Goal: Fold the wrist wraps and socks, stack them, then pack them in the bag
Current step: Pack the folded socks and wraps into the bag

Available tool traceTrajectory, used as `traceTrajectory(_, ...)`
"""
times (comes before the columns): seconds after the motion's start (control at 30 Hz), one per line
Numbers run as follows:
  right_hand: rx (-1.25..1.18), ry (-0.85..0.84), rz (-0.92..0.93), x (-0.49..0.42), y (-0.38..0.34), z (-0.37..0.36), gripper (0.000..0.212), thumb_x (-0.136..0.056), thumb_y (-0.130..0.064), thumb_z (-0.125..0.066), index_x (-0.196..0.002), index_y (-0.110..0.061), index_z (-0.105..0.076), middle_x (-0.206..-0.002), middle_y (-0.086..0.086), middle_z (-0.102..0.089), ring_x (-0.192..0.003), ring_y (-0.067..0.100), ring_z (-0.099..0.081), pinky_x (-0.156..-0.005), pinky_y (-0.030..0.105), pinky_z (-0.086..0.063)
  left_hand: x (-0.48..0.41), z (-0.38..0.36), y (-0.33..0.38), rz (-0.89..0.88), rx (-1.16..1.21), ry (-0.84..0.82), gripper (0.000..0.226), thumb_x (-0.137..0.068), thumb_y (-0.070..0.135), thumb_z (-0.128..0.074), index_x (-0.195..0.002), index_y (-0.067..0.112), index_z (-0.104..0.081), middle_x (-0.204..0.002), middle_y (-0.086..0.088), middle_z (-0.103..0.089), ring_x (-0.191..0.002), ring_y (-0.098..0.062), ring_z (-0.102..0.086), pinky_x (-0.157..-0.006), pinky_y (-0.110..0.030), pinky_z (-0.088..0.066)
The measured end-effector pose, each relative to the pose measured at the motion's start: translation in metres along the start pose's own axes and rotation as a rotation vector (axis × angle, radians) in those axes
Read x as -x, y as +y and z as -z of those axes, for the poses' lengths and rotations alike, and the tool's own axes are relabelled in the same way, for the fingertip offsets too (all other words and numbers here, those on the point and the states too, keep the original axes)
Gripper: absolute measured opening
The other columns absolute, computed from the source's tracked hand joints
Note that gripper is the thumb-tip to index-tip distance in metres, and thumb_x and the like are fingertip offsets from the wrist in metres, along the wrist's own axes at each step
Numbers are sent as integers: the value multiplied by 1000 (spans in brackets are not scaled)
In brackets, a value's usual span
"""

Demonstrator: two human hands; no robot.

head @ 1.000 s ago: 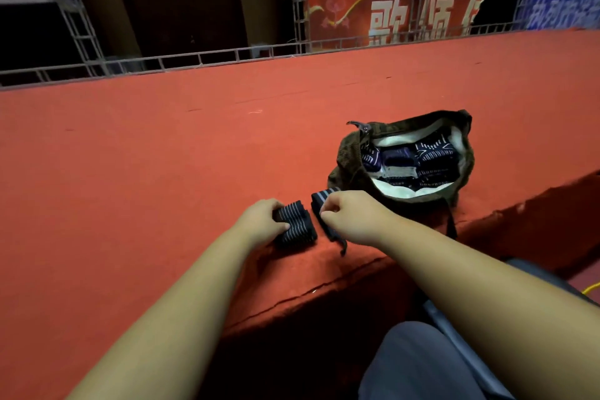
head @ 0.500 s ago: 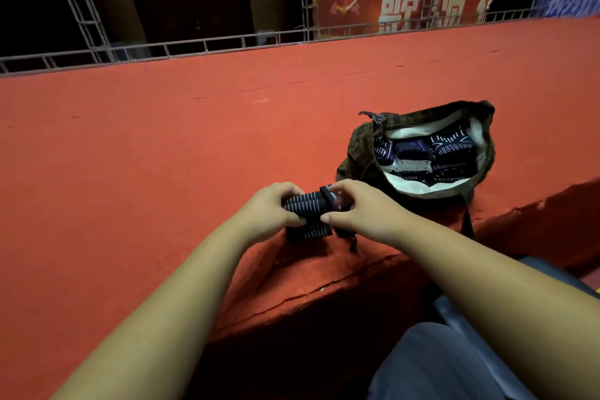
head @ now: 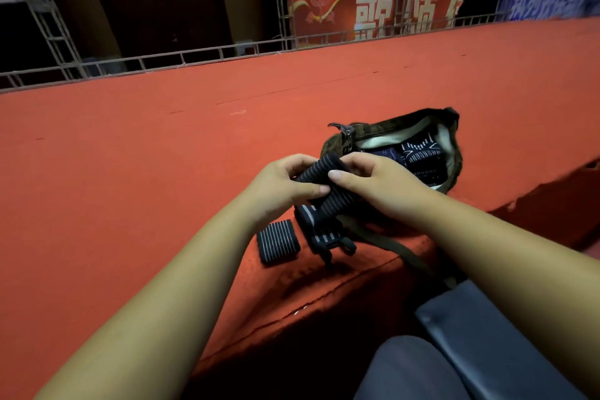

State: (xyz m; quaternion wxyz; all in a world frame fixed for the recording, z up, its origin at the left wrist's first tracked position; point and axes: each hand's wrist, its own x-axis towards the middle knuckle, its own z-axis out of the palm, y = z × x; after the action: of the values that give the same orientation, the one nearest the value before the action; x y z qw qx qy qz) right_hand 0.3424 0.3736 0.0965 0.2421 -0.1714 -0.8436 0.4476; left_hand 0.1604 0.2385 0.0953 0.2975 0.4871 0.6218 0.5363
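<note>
Red carpet (head: 130, 172) covers the raised platform. Near its front edge lies 1 folded wrap (head: 278, 242), just beside a loose dark strap (head: 319, 232) with a black clip. Above them the left hand (head: 279, 185) and right hand (head: 383, 185) meet, both curled around 1 striped wrist wrap (head: 334, 203) lifted off the carpet. Farther right, the open bag (head: 453, 156) holds folded patterned pieces (head: 418, 153).
</note>
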Motion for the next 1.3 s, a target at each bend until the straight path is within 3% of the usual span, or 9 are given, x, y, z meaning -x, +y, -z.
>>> traceTrajectory(0.17, 129, 100, -45, -19, 19, 46, 27, -95, -51, -71, -113, -31, -73, -101, -5, -79, -95, 20, -76, -88, 48, -62, -43, -22, 20, -29, -77, -40, 23, -97, 27, -77, -120, 20, -76, -113, -4, -80, -104, -17, -75, -94, -38, -61)
traceTrajectory(0.27, 172, 264, -96, -29, 32, 73, 16, -102, -41, -69, -109, -26, -72, -95, -5, -77, -83, 22, -74, -68, 36, -58, -78, -34, 25, -81, -427, 244, 22, -101, 36, -68, -119, 26, -74, -112, -1, -69, -101, -11, -66, -85, -34, -51)
traceTrajectory(0.47, 115, 469, -255, -51, 70, 104, 35, -100, -49, -64, -97, -14, -73, -92, 9, -77, -86, 33, -75, -85, 55, -62, -145, -57, 20, -28, -930, 286, 74, -88, 52, -75, -152, 41, -41, -135, -6, -44, -127, -31, -42, -106, -47, -47)
traceTrajectory(0.6, -192, 417, -316, -64, 84, 103, 22, -99, -38, -72, -108, -18, -73, -109, 9, -78, -101, 28, -77, -84, 51, -66, -170, -58, 14, 3, -1218, 210, 33, -88, 32, -65, -121, 34, -64, -113, -2, -60, -115, -33, -59, -87, -44, -52)
traceTrajectory(0.73, -322, 339, -316, -76, 93, 97, 19, -100, -34, -74, -112, -19, -72, -108, 7, -79, -94, 23, -79, -73, 39, -63, -181, -45, 0, 71, -926, 326, 5, -85, 25, -58, -85, 20, -59, -84, 1, -63, -85, -31, -61, -67, -35, -45)
traceTrajectory(0.93, -289, 215, -245, -98, 83, 70, 25, -102, -35, -71, -109, -11, -76, -101, 13, -80, -87, 40, -79, -73, 49, -66, -179, -28, 4, 231, -21, 443, 7, -84, 17, -64, -83, 17, -70, -66, -3, -57, -65, -22, -51, -68, -36, -41)
traceTrajectory(1.0, -111, 241, -257, -111, 79, 58, 37, -102, -43, -67, -93, -7, -73, -88, 15, -77, -73, 36, -76, -69, 46, -64, -181, -27, 10, 238, 20, 426, 8, -82, 15, -62, -78, 19, -67, -64, -2, -56, -65, -21, -49, -70, -38, -40)
traceTrajectory(1.1, 288, 338, -233, -125, 76, 50, 53, -104, -51, -57, -70, -11, -53, -67, 9, -60, -69, 30, -60, -58, 38, -37, -184, -26, 16, 221, 43, 432, 8, -81, 15, -60, -76, 20, -62, -65, -3, -53, -70, -22, -47, -67, -37, -36)
traceTrajectory(1.3, 574, 221, -381, -148, 91, 37, 45, -102, -59, -52, -81, -19, -58, -101, 8, -67, -101, 34, -64, -81, 39, -51, -186, -26, 18, 93, -49, 483, 13, -88, 13, -62, -76, 17, -65, -52, 10, -47, -50, -13, -40, -49, -24, -29)
